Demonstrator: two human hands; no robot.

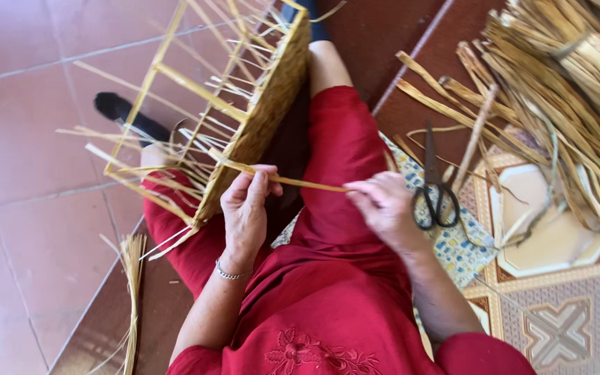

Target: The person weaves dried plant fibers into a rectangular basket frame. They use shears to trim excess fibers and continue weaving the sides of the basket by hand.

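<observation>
Seemingly both hands (314,201) pinching one straw strip (300,183), basket rim (244,149) touching left, scissors (434,191) just right.

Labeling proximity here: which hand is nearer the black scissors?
Right. The right hand sits just beside the scissors handles, not touching. The left hand is farther off, at the woven basket frame, pinching the straw strip.

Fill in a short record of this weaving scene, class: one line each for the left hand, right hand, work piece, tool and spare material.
Left hand: pinches the straw strip beside the basket
Right hand: holds the strip's far end
Work piece: half-woven basket on a frame, across the lap
Tool: black scissors on the patterned cloth
Spare material: straw bundle on the floor
</observation>
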